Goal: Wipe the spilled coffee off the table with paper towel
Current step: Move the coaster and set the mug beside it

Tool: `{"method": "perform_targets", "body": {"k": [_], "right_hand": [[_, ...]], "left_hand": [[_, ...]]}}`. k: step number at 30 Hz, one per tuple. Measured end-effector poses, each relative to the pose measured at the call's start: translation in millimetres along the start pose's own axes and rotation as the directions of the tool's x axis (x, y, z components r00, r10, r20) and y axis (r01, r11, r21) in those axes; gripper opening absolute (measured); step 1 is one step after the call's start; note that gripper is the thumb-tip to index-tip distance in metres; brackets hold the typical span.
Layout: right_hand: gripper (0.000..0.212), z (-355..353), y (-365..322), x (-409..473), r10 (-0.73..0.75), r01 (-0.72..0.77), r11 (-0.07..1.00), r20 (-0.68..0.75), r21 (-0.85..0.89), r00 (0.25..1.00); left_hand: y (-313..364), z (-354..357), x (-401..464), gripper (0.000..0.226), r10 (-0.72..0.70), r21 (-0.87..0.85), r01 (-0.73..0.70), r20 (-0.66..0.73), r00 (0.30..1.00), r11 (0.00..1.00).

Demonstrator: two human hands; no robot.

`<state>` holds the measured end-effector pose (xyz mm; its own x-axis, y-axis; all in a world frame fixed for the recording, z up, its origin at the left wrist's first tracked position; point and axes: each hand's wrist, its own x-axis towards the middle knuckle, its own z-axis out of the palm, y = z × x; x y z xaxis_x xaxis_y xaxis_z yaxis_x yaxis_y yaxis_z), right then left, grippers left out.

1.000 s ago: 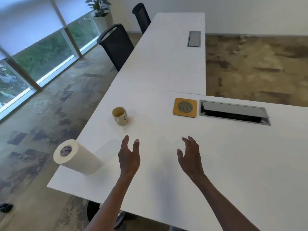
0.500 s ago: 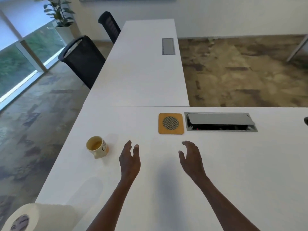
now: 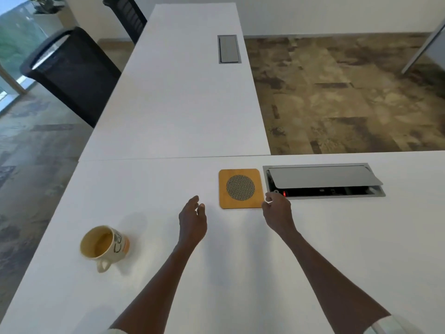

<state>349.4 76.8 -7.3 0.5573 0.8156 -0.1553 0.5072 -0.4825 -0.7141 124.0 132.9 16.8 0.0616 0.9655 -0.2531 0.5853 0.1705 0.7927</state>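
Observation:
A cream mug (image 3: 104,244) with coffee in it stands on the white table (image 3: 168,273) at the left, handle toward me. No spill shows on the tabletop. My left hand (image 3: 192,222) hovers over the table right of the mug, fingers relaxed and empty. My right hand (image 3: 277,210) is at the front right corner of a wooden coaster (image 3: 240,188), fingers loosely curled; whether it touches the coaster is unclear. The paper towel roll is out of view.
An open grey cable box (image 3: 322,180) is set into the table right of the coaster. A second white table (image 3: 183,92) with a closed cable box (image 3: 228,48) runs away ahead. Two black chairs (image 3: 69,73) stand at its left.
The view has swung right and closer, so the paper towel roll has left the frame. Both hands have moved forward; the right one now reaches the coaster's corner.

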Motion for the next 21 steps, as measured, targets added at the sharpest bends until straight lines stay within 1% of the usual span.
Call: {"method": "perform_targets", "body": {"k": [5, 6, 8, 9, 11, 14, 16, 18, 21], "right_hand": [[0.023, 13.6, 11.7, 26.5, 0.088, -0.086, 0.995, 0.056, -0.046, 0.994], [0.021, 17.0, 13.3, 30.0, 0.093, -0.089, 0.994, 0.067, -0.066, 0.993], [0.032, 22.8, 15.1, 36.4, 0.079, -0.072, 0.993, 0.068, -0.094, 0.995], [0.033, 25.0, 14.8, 39.3, 0.078, -0.071, 0.992, 0.063, -0.101, 0.995], [0.029, 29.0, 13.6, 44.5, 0.086, -0.079, 0.991, 0.061, -0.108, 0.994], [0.025, 34.6, 12.8, 48.9, 0.104, -0.095, 0.988, 0.069, -0.119, 0.992], [0.028, 37.8, 14.7, 49.9, 0.113, -0.102, 0.986, 0.075, -0.136, 0.991], [0.030, 39.5, 16.5, 50.5, 0.113, -0.100, 0.984, 0.081, -0.148, 0.990], [0.034, 40.9, 16.8, 51.6, 0.118, -0.104, 0.983, 0.090, -0.148, 0.989]], "left_hand": [[1.9, 32.1, 29.7, 0.034, -0.054, 0.001, 0.054, 0.052, 0.997, 0.999], [1.5, 38.1, 33.9, 0.031, -0.066, 0.000, 0.066, 0.061, 0.996, 0.998], [0.8, 47.6, 40.2, 0.025, -0.083, 0.003, 0.083, 0.072, 0.994, 0.997], [0.9, 51.2, 42.4, 0.024, -0.085, 0.002, 0.085, 0.072, 0.994, 0.996], [2.2, 57.4, 45.7, 0.025, -0.080, -0.004, 0.080, 0.069, 0.994, 0.997], [5.7, 64.3, 49.3, 0.021, -0.093, -0.013, 0.094, 0.068, 0.993, 0.996], [7.5, 67.6, 50.0, 0.019, -0.101, -0.009, 0.102, 0.081, 0.992, 0.995], [9.2, 70.5, 49.4, 0.026, -0.098, -0.018, 0.100, 0.102, 0.990, 0.995], [11.9, 73.1, 46.4, 0.050, -0.135, -0.080, 0.146, 0.127, 0.983, 0.986]]}}
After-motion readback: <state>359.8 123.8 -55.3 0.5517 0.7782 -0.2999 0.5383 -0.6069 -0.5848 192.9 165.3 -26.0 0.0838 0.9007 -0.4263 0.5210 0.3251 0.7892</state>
